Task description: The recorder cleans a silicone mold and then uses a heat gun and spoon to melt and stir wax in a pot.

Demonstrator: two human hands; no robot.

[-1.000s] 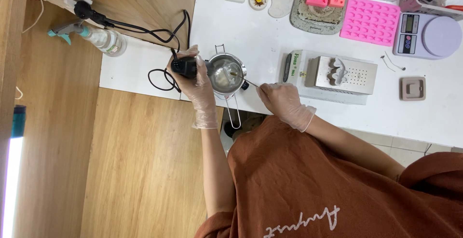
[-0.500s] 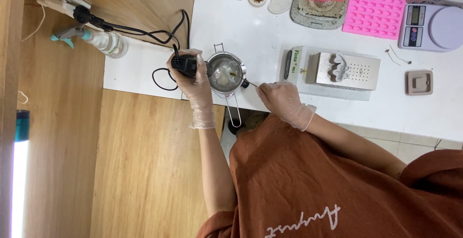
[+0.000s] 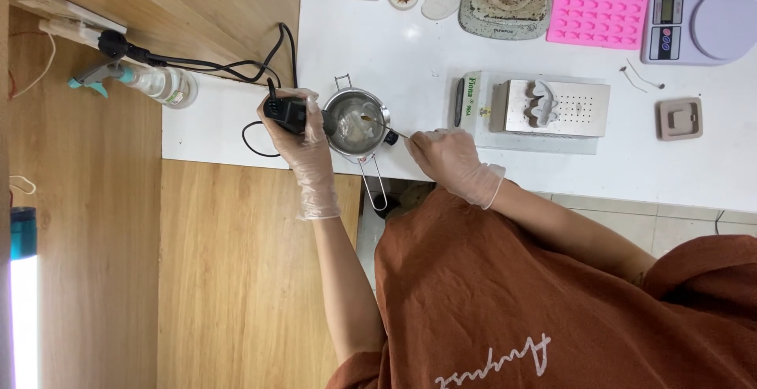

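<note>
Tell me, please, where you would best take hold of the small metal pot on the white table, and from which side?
Grip the small metal pot by its long wire handle, coming from the person's side, where the handle juts past the table edge with open space around it. The left hand with its black tool and the right hand with its thin stick crowd the rim.

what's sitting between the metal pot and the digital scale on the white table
In the head view, between the metal pot and the digital scale stands a steel box with a grey mould on top; beyond it lie two thin wicks.
</note>
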